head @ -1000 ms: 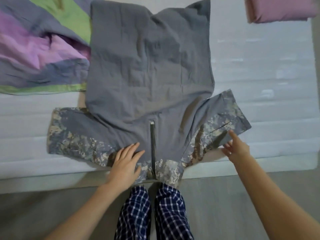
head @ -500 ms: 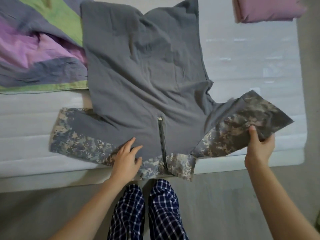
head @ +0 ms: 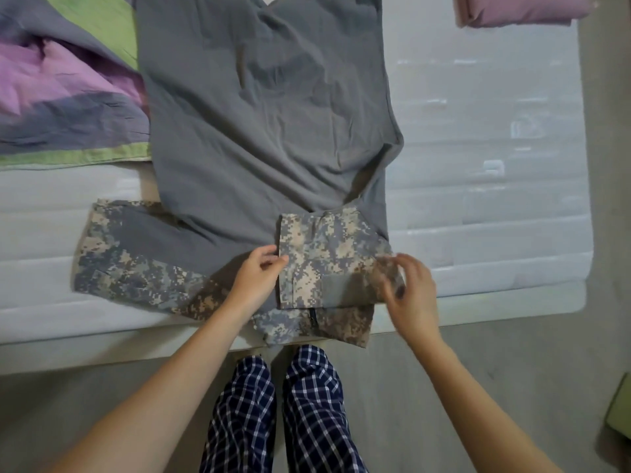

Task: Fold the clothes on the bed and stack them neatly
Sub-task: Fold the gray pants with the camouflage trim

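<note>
Far left, a rumpled quilt [head: 68,97] on the bed [head: 495,199]. Touching it, a grey shirt [head: 266,114] spread flat, collar at the near edge, left sleeve [head: 129,264] stretched sideways. Left hand [head: 256,281] pinching the cuff of the right sleeve [head: 327,261], folded over the chest. Right hand [head: 413,291], blurred, curled on that sleeve's fold. Hands apart. Top right, a folded pink cloth [head: 519,8].

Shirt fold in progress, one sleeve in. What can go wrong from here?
1. If the left hand pinching its edge lets go early, the folded sleeve may slip open.
2. The collar overhangs the bed edge, so a tug might drag the shirt off.
3. The shirt overlaps the quilt, which may bunch the next fold.
</note>
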`<state>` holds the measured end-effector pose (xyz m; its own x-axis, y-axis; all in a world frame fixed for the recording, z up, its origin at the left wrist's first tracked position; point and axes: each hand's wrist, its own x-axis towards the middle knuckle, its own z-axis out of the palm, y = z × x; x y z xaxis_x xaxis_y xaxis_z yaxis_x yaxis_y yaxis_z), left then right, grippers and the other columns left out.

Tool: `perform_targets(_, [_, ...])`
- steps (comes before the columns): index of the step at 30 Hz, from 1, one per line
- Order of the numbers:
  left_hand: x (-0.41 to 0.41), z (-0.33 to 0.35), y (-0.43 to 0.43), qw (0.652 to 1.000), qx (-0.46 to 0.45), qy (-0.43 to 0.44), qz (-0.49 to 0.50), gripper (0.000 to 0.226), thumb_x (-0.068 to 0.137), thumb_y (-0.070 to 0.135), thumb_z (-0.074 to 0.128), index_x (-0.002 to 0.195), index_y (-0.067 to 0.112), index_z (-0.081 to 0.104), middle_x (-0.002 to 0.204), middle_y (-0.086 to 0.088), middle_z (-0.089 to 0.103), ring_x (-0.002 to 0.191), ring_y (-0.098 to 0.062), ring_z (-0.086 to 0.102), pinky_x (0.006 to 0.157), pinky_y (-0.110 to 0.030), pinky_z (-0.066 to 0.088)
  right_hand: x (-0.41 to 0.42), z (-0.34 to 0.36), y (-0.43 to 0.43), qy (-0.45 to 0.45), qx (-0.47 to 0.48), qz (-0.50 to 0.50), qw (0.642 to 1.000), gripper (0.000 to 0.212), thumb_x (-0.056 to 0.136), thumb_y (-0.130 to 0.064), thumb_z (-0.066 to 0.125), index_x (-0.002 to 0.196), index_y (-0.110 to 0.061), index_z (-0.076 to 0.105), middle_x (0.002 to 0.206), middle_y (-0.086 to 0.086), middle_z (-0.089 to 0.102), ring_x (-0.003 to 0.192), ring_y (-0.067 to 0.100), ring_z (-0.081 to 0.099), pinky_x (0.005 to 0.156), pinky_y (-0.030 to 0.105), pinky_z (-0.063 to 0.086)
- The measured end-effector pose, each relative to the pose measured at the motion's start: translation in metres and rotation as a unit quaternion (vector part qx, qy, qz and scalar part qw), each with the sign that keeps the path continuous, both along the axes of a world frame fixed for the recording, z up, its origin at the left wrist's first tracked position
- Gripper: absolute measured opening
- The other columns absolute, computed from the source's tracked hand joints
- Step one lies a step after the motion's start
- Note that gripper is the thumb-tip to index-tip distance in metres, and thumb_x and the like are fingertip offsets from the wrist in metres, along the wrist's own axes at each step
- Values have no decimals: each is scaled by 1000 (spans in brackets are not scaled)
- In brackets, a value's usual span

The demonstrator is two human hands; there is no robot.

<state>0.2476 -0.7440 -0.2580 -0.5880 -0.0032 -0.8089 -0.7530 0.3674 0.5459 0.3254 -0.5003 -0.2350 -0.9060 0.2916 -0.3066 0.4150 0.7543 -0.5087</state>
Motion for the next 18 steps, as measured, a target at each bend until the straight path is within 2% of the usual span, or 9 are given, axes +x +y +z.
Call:
perform_targets(2, [-5, 3, 15, 998, -35, 43, 25, 55, 87, 38, 63, 135, 20, 42, 123, 1, 55, 101, -9, 52, 84, -25, 44, -2, -1, 23, -96, -36, -126, 987, 40, 89, -33, 62, 120, -10, 54, 113, 9, 61, 105, 24, 57, 87, 36, 46])
perform_targets(4, [-13, 6, 28, 983, -118, 142, -6, 58, 85, 37, 65, 135, 18, 42, 128, -1, 51, 115, -16, 48, 98, -36, 42, -3, -6, 35, -210, -106, -173, 956, 41, 86, -39, 64, 115, -10, 55, 100, 6, 64, 93, 22, 61, 78, 31, 46])
perform_targets(6, [-27, 11, 43, 942, -192, 257, -96, 51, 86, 34, 64, 131, 17, 47, 131, -3, 49, 123, -21, 43, 103, -39, 35, 0, -10, 39, -235, -105, -206, 944, 38, 84, -43, 66, 101, -9, 60, 93, 8, 67, 87, 24, 63, 74, 31, 46])
perform_targets(9, [-57, 14, 75, 912, -153, 305, -228, 45, 87, 34, 62, 127, 17, 51, 127, -1, 56, 120, -21, 48, 100, -37, 35, 13, -8, 35, -221, -136, -349, 901, 42, 83, -48, 65, 76, -7, 60, 79, 14, 68, 75, 27, 65, 74, 39, 54])
perform_targets(11, [-79, 11, 103, 919, -110, 254, -280, 49, 86, 38, 63, 128, 17, 50, 125, -1, 59, 117, -22, 52, 100, -39, 40, 22, -7, 24, -255, -275, -454, 808, 44, 82, -49, 65, 75, -5, 61, 76, 13, 68, 73, 24, 66, 74, 38, 55])
perform_targets(13, [-100, 8, 128, 933, -88, 170, -306, 57, 84, 43, 64, 130, 13, 48, 127, -6, 58, 115, -25, 54, 97, -40, 44, 23, -8, 12, -251, -415, -497, 720, 37, 85, -41, 65, 87, -5, 62, 84, 12, 67, 82, 24, 66, 80, 37, 55])
perform_targets(15, [-117, 5, 147, 915, -120, 130, -361, 56, 84, 44, 64, 120, 3, 53, 121, -15, 59, 108, -31, 57, 85, -35, 46, 16, -10, 4, -181, -518, -541, 637, 24, 89, -25, 62, 99, -3, 62, 90, 11, 67, 87, 23, 65, 80, 33, 55])
perform_targets(17, [-133, 5, 161, 891, -143, 127, -411, 47, 83, 42, 66, 100, -2, 61, 103, -20, 63, 93, -34, 59, 69, -34, 40, 8, -11, 5, -112, -585, -598, 537, 15, 92, -16, 56, 100, -4, 63, 84, 9, 70, 79, 19, 67, 68, 27, 58])
perform_targets(18, [-140, 6, 168, 897, -128, 126, -403, 41, 83, 41, 67, 93, 1, 62, 93, -19, 62, 86, -32, 58, 66, -33, 38, 6, -12, 7, -81, -612, -621, 483, 15, 94, -15, 54, 98, -5, 63, 80, 9, 72, 74, 18, 69, 62, 26, 59])
